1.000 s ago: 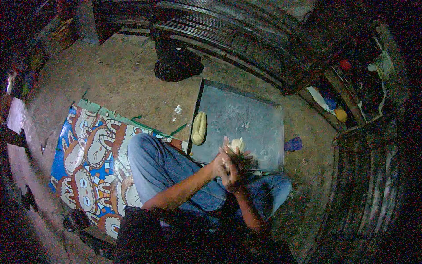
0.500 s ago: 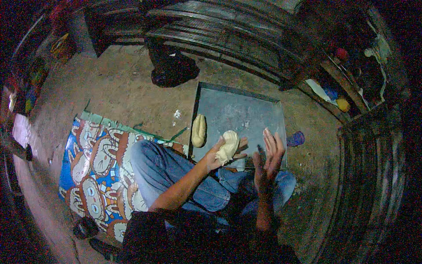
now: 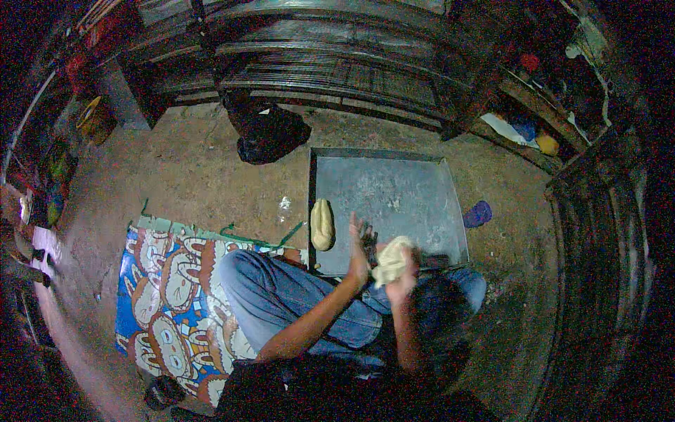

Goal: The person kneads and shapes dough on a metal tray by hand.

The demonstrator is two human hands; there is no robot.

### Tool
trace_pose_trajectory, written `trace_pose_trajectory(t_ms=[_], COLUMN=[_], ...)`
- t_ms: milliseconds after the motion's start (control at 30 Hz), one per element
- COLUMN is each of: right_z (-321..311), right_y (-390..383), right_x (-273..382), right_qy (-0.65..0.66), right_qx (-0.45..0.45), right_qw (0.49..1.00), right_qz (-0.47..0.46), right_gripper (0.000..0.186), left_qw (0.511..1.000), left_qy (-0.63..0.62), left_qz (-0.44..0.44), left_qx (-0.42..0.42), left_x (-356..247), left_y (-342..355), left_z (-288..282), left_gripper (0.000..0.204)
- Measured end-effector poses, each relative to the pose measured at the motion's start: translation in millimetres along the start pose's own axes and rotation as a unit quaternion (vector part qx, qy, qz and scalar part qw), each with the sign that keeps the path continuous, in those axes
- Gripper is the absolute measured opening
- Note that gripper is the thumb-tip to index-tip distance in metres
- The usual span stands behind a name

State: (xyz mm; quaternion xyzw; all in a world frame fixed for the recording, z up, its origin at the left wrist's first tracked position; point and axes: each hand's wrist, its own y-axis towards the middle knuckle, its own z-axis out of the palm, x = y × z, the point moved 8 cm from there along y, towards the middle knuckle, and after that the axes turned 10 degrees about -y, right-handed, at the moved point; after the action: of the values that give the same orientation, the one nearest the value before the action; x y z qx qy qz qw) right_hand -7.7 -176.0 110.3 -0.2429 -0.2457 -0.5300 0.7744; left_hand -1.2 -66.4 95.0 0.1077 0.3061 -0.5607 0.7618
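A lump of pale dough [image 3: 394, 261] is in my right hand [image 3: 403, 285], just above the near edge of a grey metal tray [image 3: 390, 190]. The hand is blurred, but its fingers are wrapped round the dough. Beside it my left hand [image 3: 361, 253] is held up with the fingers stretched out and nothing in it. A long piece of dough with a groove down its length [image 3: 322, 225] lies along the tray's left side. White smears and specks mark the tray floor.
A purple cup [image 3: 478, 214] lies right of the tray. Beyond its left corner is a black plastic bag [image 3: 273, 135]. A cartoon-patterned mat [image 3: 169, 295] spreads at my left, by my jeans-clad leg [image 3: 260, 281]. Dark slatted furniture [image 3: 316, 63] stands at the far side.
The dough has passed from my left hand to my right. My left hand is now open and upright, and my right has closed round the dough. The view has shifted slightly.
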Motion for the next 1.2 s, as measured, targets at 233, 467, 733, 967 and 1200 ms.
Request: trace_pose_trajectory(t_ms=[233,467,733,967,1200], right_z=[-105,5,65,17,56], right_y=[22,0,-1,32,20], right_x=[75,42,70,61,59], right_qy=[-0.078,-0.429,-0.792,-0.499,-0.626], right_qx=[-0.041,-0.074,-0.198,0.036,0.082], right_qw=[0.996,0.89,0.509,0.863,0.77], right_qz=[-0.003,-0.133,-0.273,-0.076,-0.09], right_gripper=[0.033,0.031,0.053,0.057,0.048], left_qw=[0.985,0.955,0.957,0.934,0.891], left_qy=[-0.074,0.017,-0.058,0.22,0.228], left_qz=[-0.149,-0.235,-0.237,-0.175,-0.228], left_qx=[0.05,0.179,0.158,0.221,0.32], left_x=[-11,68,47,29,35], left_y=[23,-24,-47,-27,-26], left_z=[-2,19,6,27,15], left_gripper=[0.078,0.061,0.068,0.064,0.053])
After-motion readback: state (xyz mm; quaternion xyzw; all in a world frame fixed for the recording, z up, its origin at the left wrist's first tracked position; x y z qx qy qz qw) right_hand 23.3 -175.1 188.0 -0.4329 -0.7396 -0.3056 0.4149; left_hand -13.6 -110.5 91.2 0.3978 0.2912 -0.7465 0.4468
